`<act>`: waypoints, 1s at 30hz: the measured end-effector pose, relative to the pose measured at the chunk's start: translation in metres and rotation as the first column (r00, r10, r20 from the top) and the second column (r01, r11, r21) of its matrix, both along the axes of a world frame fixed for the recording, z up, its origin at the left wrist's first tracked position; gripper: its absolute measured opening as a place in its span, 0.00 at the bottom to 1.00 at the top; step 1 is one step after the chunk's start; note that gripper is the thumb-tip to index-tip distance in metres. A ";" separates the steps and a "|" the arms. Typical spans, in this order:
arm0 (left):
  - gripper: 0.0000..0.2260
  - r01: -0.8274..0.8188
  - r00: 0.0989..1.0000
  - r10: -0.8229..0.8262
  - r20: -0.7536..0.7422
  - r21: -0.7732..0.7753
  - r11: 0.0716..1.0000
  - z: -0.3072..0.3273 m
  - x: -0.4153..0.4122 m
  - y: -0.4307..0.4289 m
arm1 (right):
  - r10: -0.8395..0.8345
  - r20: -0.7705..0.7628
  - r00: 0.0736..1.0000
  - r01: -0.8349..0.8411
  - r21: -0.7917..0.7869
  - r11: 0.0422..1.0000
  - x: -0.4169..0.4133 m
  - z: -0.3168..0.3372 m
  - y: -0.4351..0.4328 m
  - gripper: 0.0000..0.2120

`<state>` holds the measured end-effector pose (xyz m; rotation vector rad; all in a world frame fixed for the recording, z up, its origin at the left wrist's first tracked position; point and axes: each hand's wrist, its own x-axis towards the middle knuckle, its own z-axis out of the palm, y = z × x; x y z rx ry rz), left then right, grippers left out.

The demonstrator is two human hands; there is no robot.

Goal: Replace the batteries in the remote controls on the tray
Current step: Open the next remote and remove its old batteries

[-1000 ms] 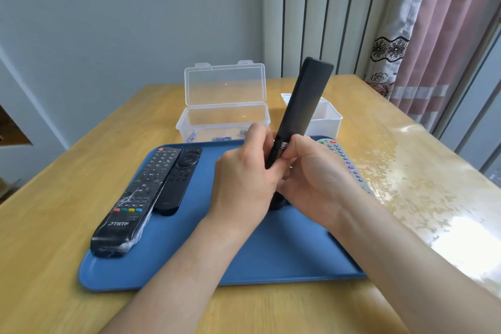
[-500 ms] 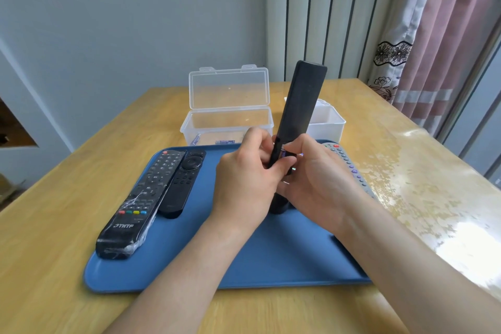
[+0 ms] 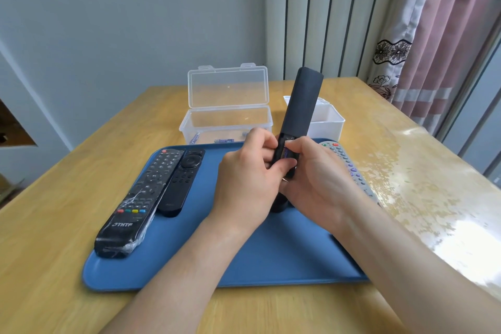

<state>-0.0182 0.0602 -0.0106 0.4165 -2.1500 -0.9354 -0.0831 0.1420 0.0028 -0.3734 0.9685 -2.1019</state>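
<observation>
Remote (image 3: 302, 106) (black, upright) is held over the blue tray (image 3: 271, 252) — left hand (image 3: 244, 184) grasps its lower half, right hand (image 3: 322, 179) grasps it too, thumb on a battery (image 3: 285, 154) in its open compartment.

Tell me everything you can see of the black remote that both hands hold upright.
The black remote is long, slim and matte, plastic by its look. It stands almost upright, leaning slightly right, plain back toward the camera, lower end down at the blue tray. The left hand and the right hand hold its lower half. Between their fingers an open compartment shows a purple battery.
</observation>
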 end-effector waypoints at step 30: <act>0.14 0.035 0.999 -0.034 -0.009 0.183 0.982 0.000 -0.002 0.006 | -0.014 -0.060 0.998 0.018 0.079 0.997 -0.017 -0.008 -0.004 0.11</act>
